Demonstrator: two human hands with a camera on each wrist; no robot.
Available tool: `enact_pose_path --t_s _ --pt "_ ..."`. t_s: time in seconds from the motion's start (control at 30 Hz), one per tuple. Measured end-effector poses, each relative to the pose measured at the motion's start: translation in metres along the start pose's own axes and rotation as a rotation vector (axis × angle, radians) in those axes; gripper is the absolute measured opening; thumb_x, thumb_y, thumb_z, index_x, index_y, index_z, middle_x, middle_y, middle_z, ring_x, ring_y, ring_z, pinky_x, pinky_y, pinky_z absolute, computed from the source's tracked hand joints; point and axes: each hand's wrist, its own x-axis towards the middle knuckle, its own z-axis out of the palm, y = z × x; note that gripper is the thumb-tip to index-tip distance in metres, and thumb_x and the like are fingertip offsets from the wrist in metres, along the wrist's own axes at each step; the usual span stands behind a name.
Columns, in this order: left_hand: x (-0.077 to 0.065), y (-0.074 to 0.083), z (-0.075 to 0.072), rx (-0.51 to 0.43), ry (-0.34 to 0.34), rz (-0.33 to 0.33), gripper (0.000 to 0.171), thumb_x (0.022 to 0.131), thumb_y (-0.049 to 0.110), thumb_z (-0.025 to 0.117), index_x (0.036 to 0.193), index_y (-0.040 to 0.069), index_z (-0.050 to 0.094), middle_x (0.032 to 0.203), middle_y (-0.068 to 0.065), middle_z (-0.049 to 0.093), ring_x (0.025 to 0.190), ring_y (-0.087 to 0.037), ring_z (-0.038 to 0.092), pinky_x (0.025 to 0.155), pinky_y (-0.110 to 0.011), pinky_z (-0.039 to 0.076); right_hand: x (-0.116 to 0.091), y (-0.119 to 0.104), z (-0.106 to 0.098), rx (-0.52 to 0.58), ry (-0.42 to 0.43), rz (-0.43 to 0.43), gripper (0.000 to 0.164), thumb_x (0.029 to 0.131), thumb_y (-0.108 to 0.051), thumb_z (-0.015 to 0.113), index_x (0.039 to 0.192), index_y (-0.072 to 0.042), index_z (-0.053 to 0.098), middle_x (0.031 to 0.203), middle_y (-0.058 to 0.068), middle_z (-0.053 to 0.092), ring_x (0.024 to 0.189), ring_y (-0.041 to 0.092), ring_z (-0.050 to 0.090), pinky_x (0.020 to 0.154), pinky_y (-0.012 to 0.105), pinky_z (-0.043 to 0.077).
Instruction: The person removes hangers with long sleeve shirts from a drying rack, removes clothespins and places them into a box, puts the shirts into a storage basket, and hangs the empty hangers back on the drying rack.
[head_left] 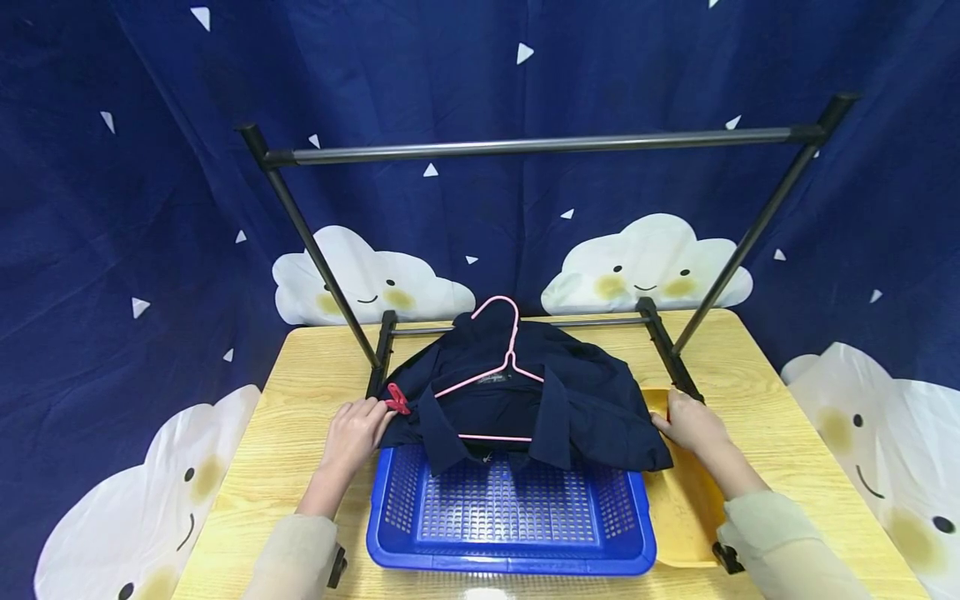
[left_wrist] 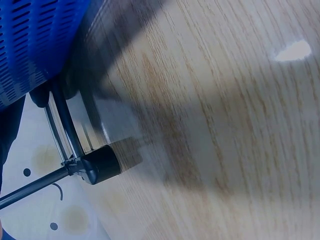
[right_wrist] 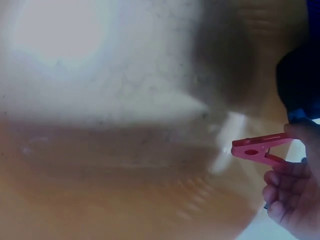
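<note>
A dark navy collared shirt (head_left: 600, 400) lies across the back of the blue basket (head_left: 510, 562), with a pink hanger (head_left: 512, 342) inside its collar and the hook pointing up. On the shirt's left shoulder sits a red clothespin (head_left: 398, 398). My left hand (head_left: 358, 429) grips the shirt's left edge, fingertips right beside that clothespin; the left wrist view does not include this hand. Over the yellow bin (head_left: 678, 517), my right hand (head_left: 693, 423) pinches another red clothespin (right_wrist: 257, 149) by its handles, close to the shirt's right sleeve.
A black metal rack frames the work, its bar (head_left: 525, 147) high at the back and its feet (head_left: 727, 557) on the wooden table (head_left: 247, 500). The yellow bin stands right of the basket. A blue curtain (head_left: 450, 75) with clouds hangs behind.
</note>
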Motion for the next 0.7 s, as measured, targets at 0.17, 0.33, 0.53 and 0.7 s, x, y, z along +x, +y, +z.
enact_pose_path --t_s 0.17,0.33,0.53,0.7 --pt "0.000 0.000 0.000 0.003 -0.008 -0.002 0.042 0.099 0.037 0.031 0.074 0.007 0.048 0.062 -0.003 0.045 0.055 -0.023 0.048 0.053 -0.034 0.036 0.003 0.005 0.009 -0.015 -0.069 0.002 0.037 0.084 -0.025 0.060 0.088 0.010 0.048 0.071 0.017 0.057 0.069 0.038 0.059 0.063 0.048 0.047" --pt "0.001 0.000 -0.001 0.004 -0.003 -0.001 0.043 0.099 0.037 0.031 0.073 0.007 0.047 0.062 -0.004 0.045 0.054 -0.023 0.048 0.053 -0.034 0.036 0.006 0.006 0.015 -0.035 -0.091 0.005 0.040 0.086 -0.024 0.059 0.097 0.013 0.048 0.091 0.029 0.057 0.085 0.044 0.058 0.068 0.051 0.047" --pt "0.001 0.000 -0.001 0.006 -0.008 -0.004 0.044 0.100 0.037 0.030 0.073 0.007 0.047 0.062 -0.004 0.045 0.054 -0.023 0.047 0.053 -0.034 0.036 0.009 0.005 0.022 -0.030 -0.086 -0.003 0.029 0.086 -0.015 0.053 0.096 0.012 0.045 0.088 0.029 0.056 0.081 0.045 0.058 0.065 0.052 0.046" --pt "0.001 0.000 -0.002 0.005 -0.017 -0.007 0.044 0.100 0.037 0.030 0.073 0.007 0.047 0.062 -0.004 0.044 0.054 -0.023 0.047 0.053 -0.034 0.035 0.008 0.000 0.023 -0.048 -0.128 -0.033 0.030 0.088 -0.003 0.046 0.109 0.017 0.043 0.094 0.034 0.055 0.083 0.045 0.058 0.068 0.050 0.047"
